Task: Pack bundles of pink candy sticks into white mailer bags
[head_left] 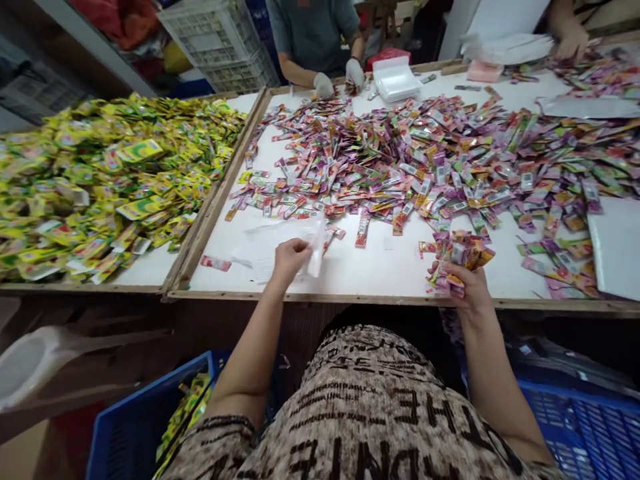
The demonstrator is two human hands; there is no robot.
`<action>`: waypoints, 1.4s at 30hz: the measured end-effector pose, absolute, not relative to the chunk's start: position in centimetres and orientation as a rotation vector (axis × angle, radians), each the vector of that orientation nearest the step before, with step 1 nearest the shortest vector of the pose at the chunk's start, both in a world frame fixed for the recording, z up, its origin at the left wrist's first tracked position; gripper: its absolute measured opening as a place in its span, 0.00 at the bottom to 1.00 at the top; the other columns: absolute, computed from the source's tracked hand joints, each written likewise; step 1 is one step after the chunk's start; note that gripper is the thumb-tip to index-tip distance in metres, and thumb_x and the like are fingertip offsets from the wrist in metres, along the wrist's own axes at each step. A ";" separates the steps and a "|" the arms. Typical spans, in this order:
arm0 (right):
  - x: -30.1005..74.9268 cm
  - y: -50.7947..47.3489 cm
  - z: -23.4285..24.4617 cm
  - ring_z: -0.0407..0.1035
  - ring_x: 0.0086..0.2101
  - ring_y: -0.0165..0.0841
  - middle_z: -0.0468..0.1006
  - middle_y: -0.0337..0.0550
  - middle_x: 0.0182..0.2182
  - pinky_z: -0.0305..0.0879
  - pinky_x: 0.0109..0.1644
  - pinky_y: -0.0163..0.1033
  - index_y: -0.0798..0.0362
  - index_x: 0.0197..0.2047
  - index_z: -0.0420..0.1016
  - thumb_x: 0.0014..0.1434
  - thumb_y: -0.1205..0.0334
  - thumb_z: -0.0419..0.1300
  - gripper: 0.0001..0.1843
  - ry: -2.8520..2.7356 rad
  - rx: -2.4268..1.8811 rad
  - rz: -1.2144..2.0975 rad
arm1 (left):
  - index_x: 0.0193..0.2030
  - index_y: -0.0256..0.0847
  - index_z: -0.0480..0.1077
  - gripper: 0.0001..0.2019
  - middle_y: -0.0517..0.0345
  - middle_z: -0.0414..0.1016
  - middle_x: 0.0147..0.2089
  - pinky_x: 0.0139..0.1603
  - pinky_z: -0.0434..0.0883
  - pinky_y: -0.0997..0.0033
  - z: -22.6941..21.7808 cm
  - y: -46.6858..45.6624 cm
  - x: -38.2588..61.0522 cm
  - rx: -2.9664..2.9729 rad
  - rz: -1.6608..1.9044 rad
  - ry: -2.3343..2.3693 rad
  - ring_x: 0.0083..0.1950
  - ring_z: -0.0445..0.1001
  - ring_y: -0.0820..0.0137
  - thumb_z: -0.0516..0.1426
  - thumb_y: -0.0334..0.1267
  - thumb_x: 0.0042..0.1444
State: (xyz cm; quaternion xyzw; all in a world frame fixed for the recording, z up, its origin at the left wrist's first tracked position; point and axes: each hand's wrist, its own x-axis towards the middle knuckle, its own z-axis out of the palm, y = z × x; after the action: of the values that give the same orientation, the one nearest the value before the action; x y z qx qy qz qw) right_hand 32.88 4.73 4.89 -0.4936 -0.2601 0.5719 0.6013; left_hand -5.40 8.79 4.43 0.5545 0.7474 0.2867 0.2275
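Observation:
My left hand (293,263) pinches the edge of a clear plastic bag (315,257) just above the white tabletop, near the front rim. Part of the bag spreads out to the left and its outline is hard to make out. My right hand (467,283) is wrapped round a bunch of small candy packets (457,253), pink, purple and orange, fanned out above the fingers. Beyond both hands lies a wide heap of the same packets (370,147). A single pink packet (216,263) lies to the left of the bag.
A wooden divider (220,180) separates a pile of yellow packets (115,180). Opposite, a co-worker's gloved hands (324,85) are at the heap beside stacked clear bags (396,79). A white sheet (617,247) lies right. Blue crates (150,407) stand below the table.

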 end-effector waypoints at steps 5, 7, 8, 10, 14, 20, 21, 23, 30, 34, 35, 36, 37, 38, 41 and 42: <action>29.3 6.2 9.3 0.76 0.31 0.34 0.81 0.38 0.34 0.76 0.38 0.41 0.51 0.42 0.76 0.42 0.62 0.72 0.22 -0.817 -0.866 1.336 | 0.27 0.41 0.72 0.06 0.61 0.72 0.25 0.35 0.64 0.70 1.9 9.0 12.2 1.613 0.804 1.681 0.32 0.70 0.68 0.66 0.35 0.44; 28.3 7.6 8.5 0.76 0.34 0.35 0.81 0.39 0.35 0.75 0.41 0.43 0.51 0.44 0.74 0.42 0.56 0.72 0.24 -0.997 -0.944 1.333 | 0.24 0.41 0.71 0.07 0.60 0.70 0.22 0.34 0.63 0.68 0.5 9.1 16.3 1.560 0.815 1.615 0.32 0.71 0.65 0.66 0.32 0.41; 28.3 8.1 7.5 0.75 0.36 0.37 0.81 0.40 0.36 0.74 0.43 0.44 0.52 0.45 0.73 0.41 0.55 0.72 0.28 -1.106 -1.066 1.263 | 0.22 0.41 0.70 0.07 0.59 0.69 0.21 0.34 0.64 0.67 -0.1 9.3 17.2 1.533 0.823 1.597 0.31 0.72 0.63 0.65 0.30 0.40; 29.3 8.6 4.9 0.75 0.40 0.41 0.81 0.45 0.40 0.72 0.46 0.47 0.54 0.52 0.71 0.40 0.55 0.73 0.35 -1.354 -1.416 1.006 | 0.20 0.41 0.69 0.07 0.58 0.68 0.20 0.33 0.64 0.67 -1.2 10.2 17.2 1.486 0.852 1.568 0.30 0.72 0.63 0.64 0.30 0.41; 31.5 7.2 0.7 0.70 0.49 0.50 0.76 0.60 0.52 0.67 0.53 0.50 0.61 0.66 0.62 0.52 0.61 0.66 0.39 -1.915 -1.858 0.421 | 0.25 0.38 0.72 0.05 0.57 0.73 0.23 0.31 0.67 0.70 -2.0 11.9 14.8 1.406 0.935 1.511 0.29 0.73 0.66 0.60 0.36 0.48; 30.6 6.0 1.0 0.67 0.47 0.50 0.73 0.62 0.53 0.61 0.50 0.51 0.58 0.69 0.62 0.62 0.67 0.55 0.32 -2.461 -1.779 0.043 | 0.30 0.41 0.73 0.04 0.59 0.73 0.28 0.39 0.69 0.68 -0.4 12.2 16.1 1.516 1.056 1.496 0.32 0.73 0.68 0.58 0.36 0.54; 30.6 6.2 1.2 0.66 0.48 0.50 0.73 0.62 0.54 0.61 0.50 0.51 0.58 0.67 0.64 0.62 0.65 0.55 0.30 -2.477 -1.777 0.048 | 0.30 0.41 0.73 0.04 0.57 0.75 0.29 0.42 0.69 0.67 0.1 12.0 16.4 1.641 1.036 1.478 0.35 0.74 0.67 0.58 0.34 0.55; 30.6 6.7 1.6 0.66 0.47 0.49 0.73 0.61 0.53 0.61 0.49 0.49 0.60 0.62 0.68 0.63 0.61 0.57 0.25 -2.470 -1.793 0.106 | 0.30 0.42 0.73 0.06 0.53 0.77 0.34 0.48 0.68 0.65 1.0 11.5 16.8 1.991 0.916 1.431 0.42 0.75 0.64 0.56 0.31 0.57; 30.2 7.0 1.7 0.66 0.48 0.49 0.73 0.61 0.53 0.60 0.49 0.51 0.62 0.59 0.70 0.62 0.68 0.54 0.22 -2.654 -1.585 0.050 | 0.49 0.39 0.74 0.14 0.45 0.79 0.40 0.41 0.67 0.62 2.8 13.2 17.4 2.283 0.427 1.830 0.43 0.76 0.57 0.53 0.28 0.58; 30.4 7.8 1.7 0.66 0.50 0.51 0.75 0.59 0.52 0.61 0.51 0.51 0.60 0.54 0.74 0.61 0.59 0.60 0.20 -2.635 -1.661 0.175 | 0.38 0.41 0.75 0.09 0.46 0.78 0.41 0.46 0.66 0.62 3.4 13.9 18.2 2.439 0.355 1.582 0.48 0.75 0.56 0.54 0.27 0.58; 30.4 7.9 1.7 0.67 0.50 0.51 0.75 0.59 0.51 0.62 0.51 0.51 0.59 0.54 0.74 0.61 0.57 0.60 0.21 -2.582 -1.715 0.210 | 0.38 0.42 0.75 0.09 0.45 0.77 0.43 0.48 0.66 0.61 3.4 13.3 17.9 2.461 0.378 1.562 0.50 0.73 0.56 0.54 0.27 0.58; 30.4 8.1 1.8 0.67 0.50 0.51 0.75 0.59 0.50 0.63 0.51 0.50 0.59 0.54 0.74 0.62 0.56 0.60 0.20 -2.520 -1.767 0.234 | 0.39 0.42 0.75 0.09 0.44 0.76 0.44 0.49 0.65 0.60 3.4 12.4 17.4 2.471 0.405 1.585 0.52 0.72 0.55 0.53 0.27 0.59; 30.2 8.2 1.9 0.68 0.50 0.50 0.76 0.59 0.50 0.63 0.52 0.50 0.59 0.54 0.74 0.62 0.57 0.60 0.20 -2.462 -1.813 0.245 | 0.41 0.41 0.74 0.10 0.43 0.75 0.45 0.48 0.65 0.59 3.2 11.4 16.7 2.469 0.433 1.645 0.52 0.71 0.54 0.53 0.28 0.60; 29.9 8.2 2.1 0.68 0.50 0.50 0.76 0.59 0.49 0.64 0.52 0.50 0.59 0.54 0.74 0.62 0.58 0.60 0.20 -2.414 -1.851 0.248 | 0.42 0.40 0.74 0.09 0.42 0.74 0.45 0.47 0.65 0.58 3.1 10.4 15.9 2.456 0.461 1.726 0.51 0.71 0.53 0.52 0.29 0.61; 28.5 8.0 2.4 0.70 0.50 0.51 0.75 0.64 0.49 0.65 0.53 0.52 0.63 0.54 0.72 0.60 0.62 0.61 0.20 -2.287 -1.973 0.244 | 0.41 0.40 0.73 0.08 0.43 0.72 0.42 0.42 0.64 0.59 2.8 8.4 14.7 2.417 0.533 1.886 0.46 0.71 0.54 0.53 0.31 0.61; 28.0 7.9 2.4 0.70 0.50 0.52 0.75 0.66 0.49 0.65 0.53 0.52 0.64 0.54 0.72 0.60 0.63 0.60 0.20 -2.220 -2.033 0.262 | 0.38 0.40 0.74 0.07 0.43 0.72 0.41 0.42 0.64 0.59 2.8 8.4 14.9 2.429 0.555 1.852 0.45 0.71 0.55 0.53 0.31 0.61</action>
State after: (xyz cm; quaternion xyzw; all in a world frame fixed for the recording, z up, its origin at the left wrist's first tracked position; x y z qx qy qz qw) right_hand 27.96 7.89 2.44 -0.6717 -0.7333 0.0865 0.0599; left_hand 14.92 8.36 2.82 0.7824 0.5964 0.1786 0.0185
